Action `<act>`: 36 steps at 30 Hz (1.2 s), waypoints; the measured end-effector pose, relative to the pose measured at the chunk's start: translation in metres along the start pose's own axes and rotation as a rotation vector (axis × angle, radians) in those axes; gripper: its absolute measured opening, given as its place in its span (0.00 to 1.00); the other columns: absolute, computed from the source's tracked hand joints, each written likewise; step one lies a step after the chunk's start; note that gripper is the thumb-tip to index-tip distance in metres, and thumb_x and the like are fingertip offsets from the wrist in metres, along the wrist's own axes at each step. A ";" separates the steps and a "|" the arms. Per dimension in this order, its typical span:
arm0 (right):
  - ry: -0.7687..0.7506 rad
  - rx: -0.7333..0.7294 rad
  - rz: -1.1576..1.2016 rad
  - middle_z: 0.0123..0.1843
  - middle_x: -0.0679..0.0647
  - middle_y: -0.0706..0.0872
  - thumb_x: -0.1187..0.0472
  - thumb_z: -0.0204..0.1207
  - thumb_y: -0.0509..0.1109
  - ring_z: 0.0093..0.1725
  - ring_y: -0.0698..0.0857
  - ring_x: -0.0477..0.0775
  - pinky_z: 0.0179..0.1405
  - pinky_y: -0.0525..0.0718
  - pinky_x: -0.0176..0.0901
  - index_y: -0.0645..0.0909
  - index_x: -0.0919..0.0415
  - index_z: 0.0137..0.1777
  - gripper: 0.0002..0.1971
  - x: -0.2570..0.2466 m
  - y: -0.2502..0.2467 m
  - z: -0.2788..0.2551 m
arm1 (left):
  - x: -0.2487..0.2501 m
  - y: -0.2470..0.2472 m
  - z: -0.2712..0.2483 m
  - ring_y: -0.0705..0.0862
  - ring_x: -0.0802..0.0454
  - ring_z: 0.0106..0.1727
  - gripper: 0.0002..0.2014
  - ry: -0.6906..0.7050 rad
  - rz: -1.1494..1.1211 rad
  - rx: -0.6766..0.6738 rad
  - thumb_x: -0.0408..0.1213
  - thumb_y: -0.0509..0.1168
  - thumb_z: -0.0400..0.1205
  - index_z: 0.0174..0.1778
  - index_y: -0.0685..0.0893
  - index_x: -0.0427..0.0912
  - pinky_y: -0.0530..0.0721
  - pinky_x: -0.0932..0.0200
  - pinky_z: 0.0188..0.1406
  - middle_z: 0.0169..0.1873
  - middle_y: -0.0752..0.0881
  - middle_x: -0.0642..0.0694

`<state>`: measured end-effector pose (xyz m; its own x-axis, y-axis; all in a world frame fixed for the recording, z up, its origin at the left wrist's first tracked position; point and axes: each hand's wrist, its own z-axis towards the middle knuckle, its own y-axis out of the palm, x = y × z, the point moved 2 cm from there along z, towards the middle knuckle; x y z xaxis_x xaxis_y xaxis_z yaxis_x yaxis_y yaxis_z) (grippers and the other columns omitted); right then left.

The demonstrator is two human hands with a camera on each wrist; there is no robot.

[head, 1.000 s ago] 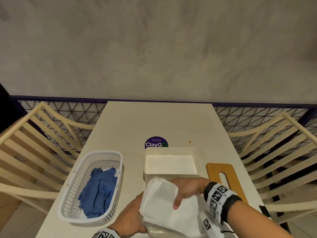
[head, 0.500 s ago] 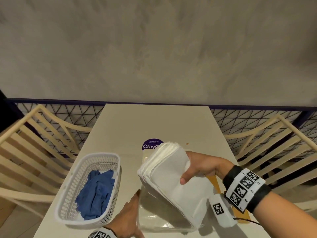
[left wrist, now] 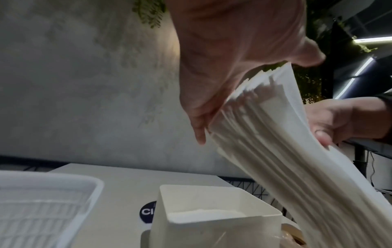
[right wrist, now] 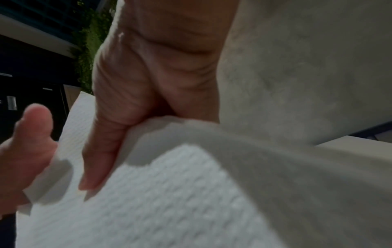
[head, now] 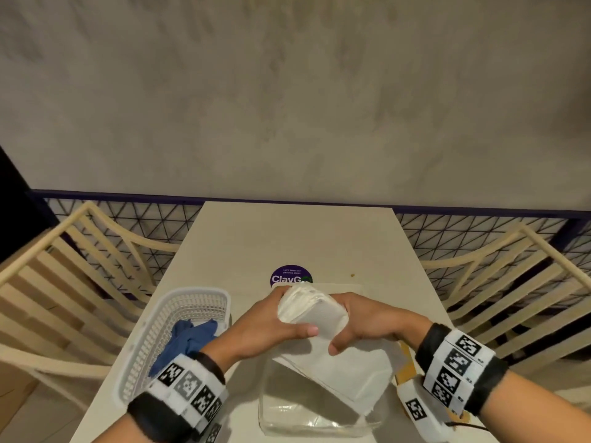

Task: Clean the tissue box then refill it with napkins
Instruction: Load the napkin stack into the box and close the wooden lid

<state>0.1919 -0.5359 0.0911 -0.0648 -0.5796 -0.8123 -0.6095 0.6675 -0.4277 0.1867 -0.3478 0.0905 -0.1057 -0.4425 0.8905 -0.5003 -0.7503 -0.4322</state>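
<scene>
White napkin stack [head: 315,318] gripped by both: left hand [head: 268,327] & right hand [head: 367,321], thumbs on top (tilted, above tissue box [left wrist: 214,216]).

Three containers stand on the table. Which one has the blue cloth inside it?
The white perforated plastic basket, on the left, holds the blue cloth. The white rectangular tissue box holds white napkins; the clear plastic wrapper looks empty.
</scene>
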 end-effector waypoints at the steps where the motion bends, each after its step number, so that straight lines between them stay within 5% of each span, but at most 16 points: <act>1: -0.001 0.013 -0.009 0.47 0.44 0.87 0.72 0.63 0.79 0.45 0.85 0.42 0.46 0.85 0.34 0.79 0.43 0.52 0.25 0.000 0.002 0.000 | 0.003 0.002 0.005 0.82 0.65 0.58 0.28 0.019 0.061 -0.002 0.59 0.75 0.61 0.57 0.76 0.69 0.81 0.55 0.63 0.57 0.84 0.64; 3: 0.010 0.050 -0.028 0.48 0.47 0.87 0.70 0.62 0.80 0.47 0.86 0.46 0.50 0.85 0.39 0.80 0.43 0.52 0.24 0.003 0.003 0.001 | 0.003 0.002 0.013 0.86 0.63 0.51 0.18 0.006 0.146 0.057 0.54 0.76 0.64 0.49 0.82 0.66 0.84 0.51 0.57 0.49 0.88 0.60; 6: 0.044 0.048 0.008 0.56 0.52 0.89 0.65 0.60 0.82 0.55 0.87 0.54 0.60 0.85 0.53 0.80 0.47 0.59 0.27 0.013 0.004 0.001 | 0.002 0.001 0.019 0.88 0.57 0.45 0.16 -0.038 0.139 0.093 0.55 0.75 0.61 0.44 0.87 0.59 0.87 0.48 0.52 0.42 0.91 0.55; 11: 0.154 -0.059 0.183 0.60 0.47 0.85 0.68 0.64 0.80 0.61 0.83 0.49 0.68 0.80 0.50 0.77 0.46 0.61 0.28 0.051 0.001 -0.013 | -0.007 -0.011 0.025 0.91 0.44 0.43 0.15 -0.161 -0.062 0.166 0.44 0.78 0.68 0.45 0.89 0.39 0.87 0.46 0.48 0.41 0.92 0.42; 13: 0.151 -0.035 0.376 0.60 0.54 0.86 0.63 0.57 0.84 0.61 0.84 0.54 0.66 0.81 0.51 0.78 0.54 0.62 0.32 0.071 -0.003 -0.021 | -0.012 -0.015 0.024 0.91 0.43 0.43 0.13 -0.199 -0.162 0.184 0.42 0.76 0.70 0.46 0.88 0.39 0.88 0.48 0.47 0.41 0.92 0.41; 16: 0.144 0.198 0.911 0.62 0.66 0.85 0.62 0.41 0.91 0.64 0.82 0.66 0.61 0.84 0.59 0.76 0.66 0.65 0.48 0.100 -0.008 -0.024 | -0.022 -0.015 0.027 0.91 0.43 0.45 0.14 -0.258 -0.369 0.184 0.42 0.73 0.74 0.51 0.87 0.38 0.88 0.48 0.51 0.43 0.93 0.42; 18: 0.133 0.308 1.173 0.64 0.70 0.83 0.63 0.45 0.90 0.66 0.80 0.70 0.60 0.83 0.64 0.75 0.66 0.67 0.46 0.106 -0.004 -0.020 | -0.028 -0.010 0.031 0.91 0.44 0.48 0.16 -0.304 -0.456 0.163 0.44 0.71 0.75 0.54 0.86 0.38 0.87 0.48 0.54 0.45 0.93 0.42; 20: 0.165 0.396 1.292 0.59 0.70 0.87 0.63 0.59 0.82 0.63 0.82 0.69 0.64 0.80 0.67 0.77 0.65 0.63 0.31 0.101 0.002 -0.015 | -0.036 -0.005 0.036 0.91 0.44 0.50 0.18 -0.344 -0.498 0.146 0.47 0.71 0.75 0.56 0.85 0.39 0.86 0.47 0.57 0.47 0.92 0.42; 23: 0.240 0.475 1.318 0.50 0.70 0.90 0.63 0.74 0.70 0.59 0.83 0.70 0.68 0.74 0.70 0.80 0.68 0.57 0.13 0.092 0.006 -0.015 | -0.047 0.001 0.039 0.90 0.43 0.53 0.21 -0.382 -0.548 0.131 0.47 0.71 0.75 0.61 0.82 0.40 0.84 0.46 0.60 0.51 0.91 0.42; 25: 0.322 0.463 1.321 0.48 0.72 0.90 0.62 0.78 0.69 0.56 0.85 0.71 0.67 0.74 0.70 0.81 0.70 0.54 0.11 0.092 0.007 -0.017 | -0.051 0.004 0.039 0.89 0.43 0.54 0.20 -0.380 -0.566 0.138 0.44 0.71 0.76 0.63 0.81 0.42 0.85 0.46 0.59 0.52 0.90 0.41; 27: 0.392 0.412 1.292 0.46 0.72 0.90 0.59 0.78 0.70 0.51 0.87 0.70 0.65 0.76 0.69 0.82 0.72 0.51 0.13 0.093 0.008 -0.017 | -0.052 0.006 0.040 0.89 0.43 0.54 0.19 -0.366 -0.566 0.155 0.42 0.71 0.76 0.63 0.81 0.43 0.85 0.46 0.58 0.53 0.90 0.41; 30: 0.360 0.389 1.156 0.56 0.70 0.88 0.60 0.75 0.73 0.58 0.85 0.69 0.64 0.78 0.67 0.78 0.67 0.61 0.18 0.095 0.003 -0.010 | -0.051 0.008 0.043 0.89 0.44 0.54 0.18 -0.327 -0.567 0.167 0.41 0.71 0.76 0.61 0.82 0.47 0.85 0.44 0.60 0.52 0.91 0.43; 36: 0.209 0.503 0.964 0.65 0.66 0.81 0.81 0.71 0.68 0.64 0.80 0.68 0.66 0.78 0.67 0.67 0.60 0.71 0.30 0.097 -0.007 -0.002 | -0.050 0.007 0.049 0.87 0.46 0.58 0.18 -0.294 -0.541 0.093 0.44 0.69 0.77 0.63 0.79 0.51 0.82 0.44 0.64 0.56 0.89 0.46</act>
<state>0.1889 -0.5975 0.0163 -0.5006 0.2496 -0.8289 0.1561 0.9679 0.1972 0.2308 -0.3555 0.0362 0.3897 -0.0942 0.9161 -0.3385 -0.9398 0.0473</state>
